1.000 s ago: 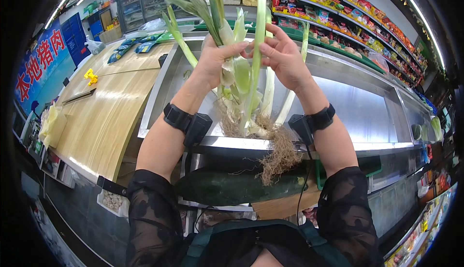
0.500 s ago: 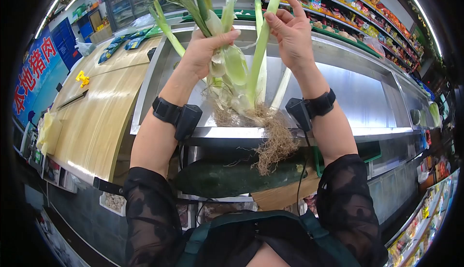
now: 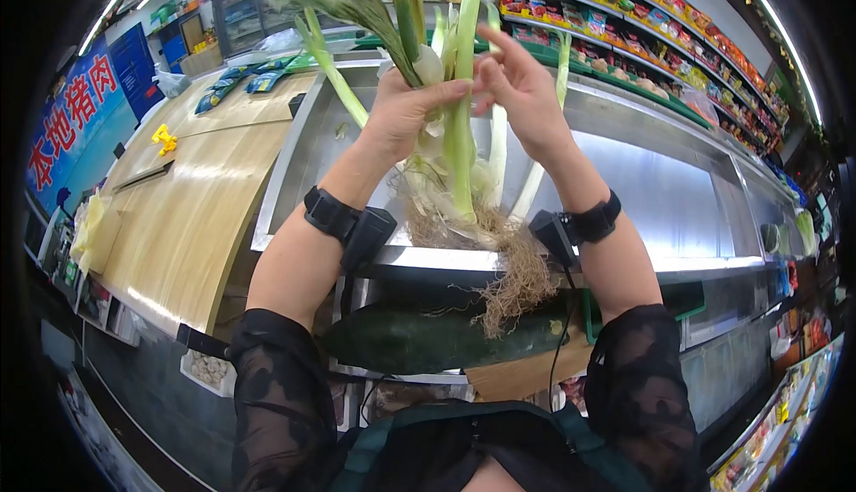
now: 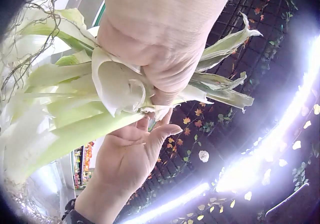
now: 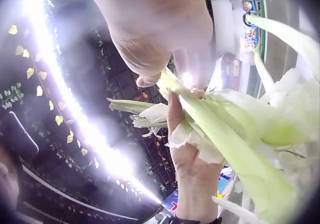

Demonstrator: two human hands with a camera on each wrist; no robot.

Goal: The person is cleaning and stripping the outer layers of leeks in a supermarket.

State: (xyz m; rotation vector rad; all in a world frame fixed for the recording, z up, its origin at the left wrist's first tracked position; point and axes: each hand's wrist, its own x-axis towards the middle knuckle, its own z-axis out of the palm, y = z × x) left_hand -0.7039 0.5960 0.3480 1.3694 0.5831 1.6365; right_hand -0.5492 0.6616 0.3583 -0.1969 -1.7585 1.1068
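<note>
My left hand [image 3: 403, 116] grips a bunch of leeks [image 3: 461, 167], its thumb lying across a pale green stalk at the front. Ragged dry leaves [image 3: 374, 33] stick up above that grip, and loose white outer layers [image 4: 117, 86] curl beside it. Just right of the stalk is my right hand [image 3: 528, 104], fingers loosely spread and slightly blurred near the left thumb. In the left wrist view its palm faces the bunch. Shaggy brown roots [image 3: 517, 287] hang over the front edge of the metal tray [image 3: 651, 171].
More leeks lie in the tray, one stalk [image 3: 334, 73] leaning left and another [image 3: 535, 180] right. A large dark green gourd [image 3: 419, 340] rests below the tray. To the left is a wooden board [image 3: 196, 216] with a yellow object [image 3: 164, 139]. Snack shelves [image 3: 642, 37] stand behind.
The front stalk, held out to the right by my right hand half a second ago, is now upright against the bunch under my left thumb. My right hand has moved left and let go.
</note>
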